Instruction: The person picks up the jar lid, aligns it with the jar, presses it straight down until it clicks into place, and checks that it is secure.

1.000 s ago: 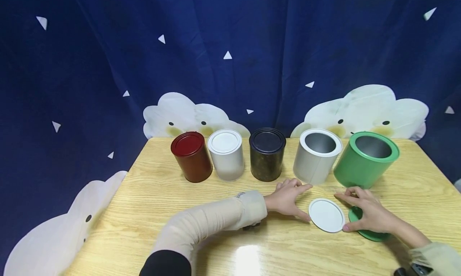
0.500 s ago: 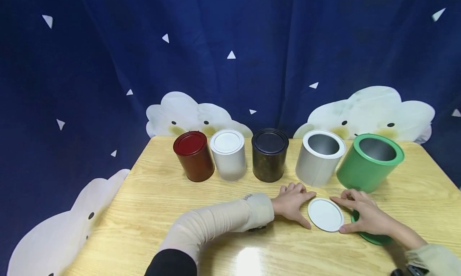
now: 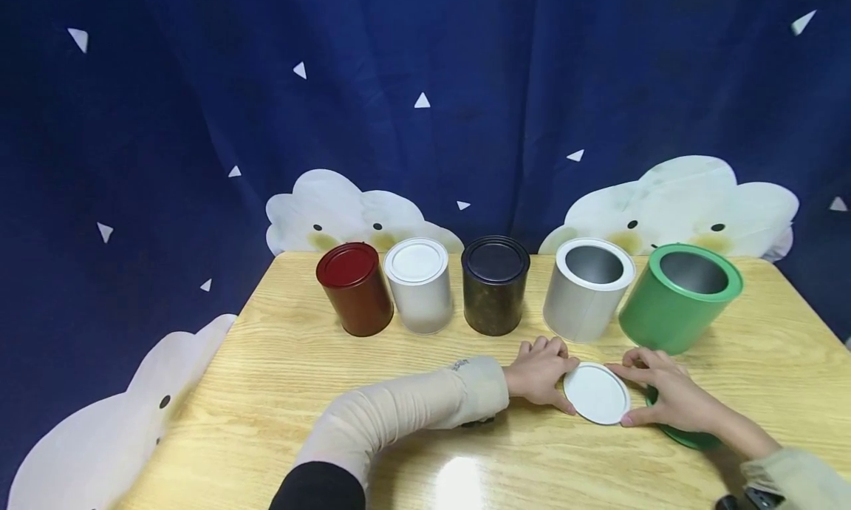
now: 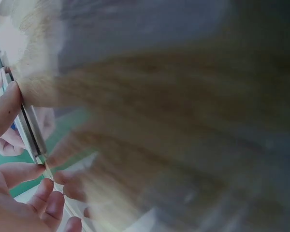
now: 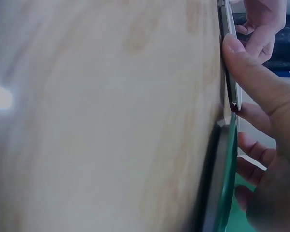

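The white lid (image 3: 597,393) is seen level in front of the row of cans — whether it is rested on the worktop (image 3: 266,392) or held just above cannot be told. And it is gripped from both sides: at 9 o'clock its rim is spanned by the thumb and forefinger of the left hand (image 3: 541,373), at 3 o'clock by those of the right hand (image 3: 674,395), so the grip is clamped on the lid at each edge. Only a slim rim is offered to the fingertips; were one side raised faster, a tilt or slip could be caused. Out at 3 to 4 o'clock, the green lid (image 3: 691,440) is partly covered by the right hand — by a trailing finger it could be dragged along. Farther out, at 12, the pale uncovered can (image 3: 577,310) is met, and between 1 and 2 the green uncovered can (image 3: 671,310); by a careless forward push, either might be knocked.
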Demonstrator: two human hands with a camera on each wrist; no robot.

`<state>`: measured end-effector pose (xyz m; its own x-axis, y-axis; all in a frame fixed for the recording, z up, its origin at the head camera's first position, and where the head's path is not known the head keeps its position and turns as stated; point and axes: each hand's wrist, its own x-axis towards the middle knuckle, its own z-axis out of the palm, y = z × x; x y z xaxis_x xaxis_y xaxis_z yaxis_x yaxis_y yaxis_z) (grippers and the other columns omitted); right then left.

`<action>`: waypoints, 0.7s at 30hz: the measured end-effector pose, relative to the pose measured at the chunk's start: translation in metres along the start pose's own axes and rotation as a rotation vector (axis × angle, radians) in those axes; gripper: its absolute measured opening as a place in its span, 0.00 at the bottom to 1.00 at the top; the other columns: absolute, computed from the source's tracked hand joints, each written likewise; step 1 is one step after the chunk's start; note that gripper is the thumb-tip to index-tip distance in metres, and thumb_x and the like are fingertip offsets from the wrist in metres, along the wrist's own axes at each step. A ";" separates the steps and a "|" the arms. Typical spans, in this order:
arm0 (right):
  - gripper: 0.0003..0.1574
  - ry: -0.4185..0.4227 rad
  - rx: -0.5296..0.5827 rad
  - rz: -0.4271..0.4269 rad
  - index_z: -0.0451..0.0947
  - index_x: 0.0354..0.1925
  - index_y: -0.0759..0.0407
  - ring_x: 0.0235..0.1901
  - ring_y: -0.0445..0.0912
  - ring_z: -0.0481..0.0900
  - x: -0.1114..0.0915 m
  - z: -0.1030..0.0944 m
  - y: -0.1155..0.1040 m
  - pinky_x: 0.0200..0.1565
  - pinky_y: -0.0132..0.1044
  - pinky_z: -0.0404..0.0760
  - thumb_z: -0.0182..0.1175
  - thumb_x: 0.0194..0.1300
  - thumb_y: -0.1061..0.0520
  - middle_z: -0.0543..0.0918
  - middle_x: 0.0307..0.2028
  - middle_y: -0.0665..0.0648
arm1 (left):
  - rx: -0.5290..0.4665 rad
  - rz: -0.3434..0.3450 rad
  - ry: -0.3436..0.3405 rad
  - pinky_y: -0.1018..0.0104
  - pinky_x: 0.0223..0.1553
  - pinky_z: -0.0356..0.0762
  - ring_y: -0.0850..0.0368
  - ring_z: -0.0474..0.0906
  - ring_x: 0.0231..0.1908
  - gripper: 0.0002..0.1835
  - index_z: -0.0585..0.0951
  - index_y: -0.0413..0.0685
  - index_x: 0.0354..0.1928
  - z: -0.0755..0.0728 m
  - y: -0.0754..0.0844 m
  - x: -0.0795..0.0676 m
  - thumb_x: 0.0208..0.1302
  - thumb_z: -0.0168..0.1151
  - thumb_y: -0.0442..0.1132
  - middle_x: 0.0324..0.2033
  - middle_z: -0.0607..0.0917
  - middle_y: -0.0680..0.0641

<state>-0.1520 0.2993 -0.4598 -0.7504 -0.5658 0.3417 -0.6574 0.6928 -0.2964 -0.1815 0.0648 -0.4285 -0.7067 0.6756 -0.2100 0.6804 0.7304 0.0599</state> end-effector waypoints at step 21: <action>0.46 0.013 0.055 -0.020 0.78 0.50 0.57 0.42 0.35 0.59 0.003 -0.020 -0.007 0.34 0.42 0.62 0.74 0.30 0.40 0.71 0.41 0.46 | -0.139 0.155 0.086 0.73 0.42 0.55 0.63 0.59 0.48 0.38 0.69 0.57 0.61 -0.004 -0.011 -0.001 0.48 0.62 0.64 0.52 0.68 0.57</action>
<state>-0.1483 0.3023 -0.4389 -0.7361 -0.5733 0.3598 -0.6755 0.6553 -0.3379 -0.1891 0.0565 -0.4246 -0.6140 0.7824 -0.1041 0.7530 0.6202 0.2199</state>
